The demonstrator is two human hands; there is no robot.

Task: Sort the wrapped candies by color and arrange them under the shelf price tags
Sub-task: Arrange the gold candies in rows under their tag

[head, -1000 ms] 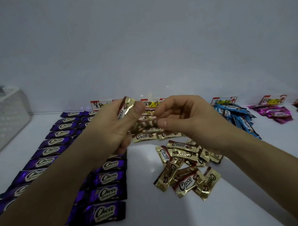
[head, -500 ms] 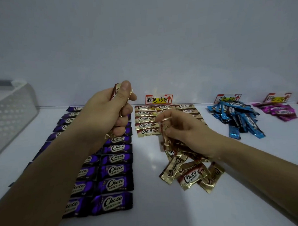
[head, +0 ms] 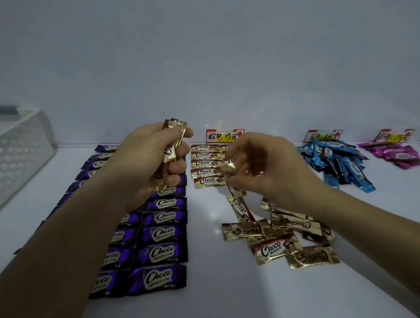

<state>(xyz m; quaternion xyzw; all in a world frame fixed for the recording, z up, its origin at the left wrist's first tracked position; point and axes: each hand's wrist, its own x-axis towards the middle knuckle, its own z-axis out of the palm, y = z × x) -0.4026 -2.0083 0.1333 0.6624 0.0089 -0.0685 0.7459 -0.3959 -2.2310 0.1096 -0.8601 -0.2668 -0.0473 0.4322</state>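
My left hand (head: 147, 161) grips a bunch of gold candies (head: 175, 141) above the purple rows. My right hand (head: 264, 171) pinches one gold candy (head: 229, 173) just above the shelf, beside the neat column of gold candies (head: 205, 163) under the middle price tag (head: 223, 136). A loose pile of gold candies (head: 276, 237) lies below my right hand. Purple candies (head: 162, 234) lie in ordered rows at the left, partly hidden by my left arm.
A heap of blue candies (head: 335, 161) lies under a second tag (head: 323, 135), and pink candies (head: 394, 152) under a third tag (head: 396, 135) at the far right. A white perforated basket (head: 16, 151) stands at the left. The white shelf floor (head: 208, 289) meets a back wall.
My right hand has lifted from the loose gold pile with one gold candy pinched and moved toward the gold column. My left hand stays raised with its bunch of gold candies.
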